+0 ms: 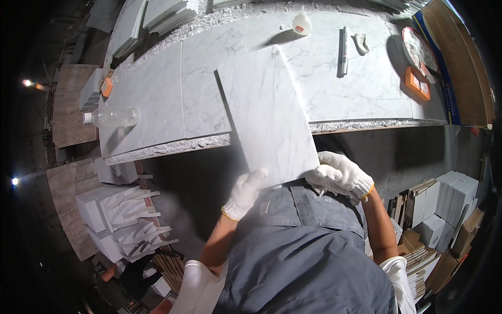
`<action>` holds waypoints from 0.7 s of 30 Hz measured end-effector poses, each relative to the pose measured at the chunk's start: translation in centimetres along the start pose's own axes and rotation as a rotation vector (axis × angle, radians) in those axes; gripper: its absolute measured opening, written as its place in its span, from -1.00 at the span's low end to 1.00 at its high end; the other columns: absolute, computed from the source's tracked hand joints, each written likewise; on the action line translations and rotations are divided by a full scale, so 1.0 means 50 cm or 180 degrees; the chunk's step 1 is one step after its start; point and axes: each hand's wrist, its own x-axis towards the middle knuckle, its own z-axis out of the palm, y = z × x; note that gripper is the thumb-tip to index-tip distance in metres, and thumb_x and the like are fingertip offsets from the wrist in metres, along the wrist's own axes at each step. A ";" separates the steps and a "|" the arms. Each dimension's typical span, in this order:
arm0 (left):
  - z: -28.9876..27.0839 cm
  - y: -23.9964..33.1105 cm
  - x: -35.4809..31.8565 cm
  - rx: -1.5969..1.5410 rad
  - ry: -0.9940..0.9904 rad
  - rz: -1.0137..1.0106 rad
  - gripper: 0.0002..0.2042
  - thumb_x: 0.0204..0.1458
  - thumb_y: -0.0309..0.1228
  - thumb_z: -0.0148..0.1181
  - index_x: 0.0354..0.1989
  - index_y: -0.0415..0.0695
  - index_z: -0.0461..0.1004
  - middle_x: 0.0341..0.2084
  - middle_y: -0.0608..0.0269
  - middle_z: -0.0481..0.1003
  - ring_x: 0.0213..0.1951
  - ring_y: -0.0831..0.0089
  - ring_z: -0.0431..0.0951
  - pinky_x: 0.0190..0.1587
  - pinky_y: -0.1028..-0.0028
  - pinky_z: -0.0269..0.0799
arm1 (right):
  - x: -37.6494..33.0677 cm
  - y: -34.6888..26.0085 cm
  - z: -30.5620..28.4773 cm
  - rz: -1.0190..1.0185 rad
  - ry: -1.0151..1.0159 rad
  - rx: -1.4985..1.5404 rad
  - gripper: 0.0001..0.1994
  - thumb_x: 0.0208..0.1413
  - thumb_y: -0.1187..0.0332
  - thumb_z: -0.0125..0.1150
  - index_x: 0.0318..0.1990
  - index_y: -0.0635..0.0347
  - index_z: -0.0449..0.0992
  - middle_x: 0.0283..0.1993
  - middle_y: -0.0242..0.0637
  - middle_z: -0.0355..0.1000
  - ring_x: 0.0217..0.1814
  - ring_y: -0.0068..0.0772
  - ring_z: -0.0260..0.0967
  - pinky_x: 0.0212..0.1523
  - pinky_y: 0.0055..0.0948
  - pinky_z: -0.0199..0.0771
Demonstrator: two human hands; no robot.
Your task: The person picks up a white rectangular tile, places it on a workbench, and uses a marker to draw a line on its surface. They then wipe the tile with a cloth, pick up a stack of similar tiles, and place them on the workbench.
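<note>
A rectangular white marble tile (269, 115) with faint grey veins reaches over the table's front edge, its near end close to my apron (314, 251). White knit gloves cover both hands. My left hand (244, 194), slightly blurred, grips the tile by its near left corner, the fingers lying over the edge. At the near right corner, my right hand (340, 177) is closed on the tile with curled fingers. The undersides of both grips are hidden.
On the marble-topped table (355, 99) stand a clear bottle (117, 117), a small white squeeze bottle (301, 24), a marker (344, 52) and an orange box (417, 83). A cardboard box (460, 57) borders the right. Stacked tiles (170, 15) lie at the back left.
</note>
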 end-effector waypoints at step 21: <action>0.084 0.047 0.036 0.0850 0.2190 0.1631 -0.51 0.16 -0.12 0.39 -0.09 -0.42 0.56 -0.25 0.11 0.61 -0.17 0.48 0.52 -0.04 0.41 0.45 | 0.037 0.043 0.001 -0.0164 -0.0327 -0.0500 -0.74 0.33 0.19 0.20 -0.12 0.23 0.57 -0.37 -0.43 0.54 -0.38 -0.65 0.43 -0.34 -0.54 0.49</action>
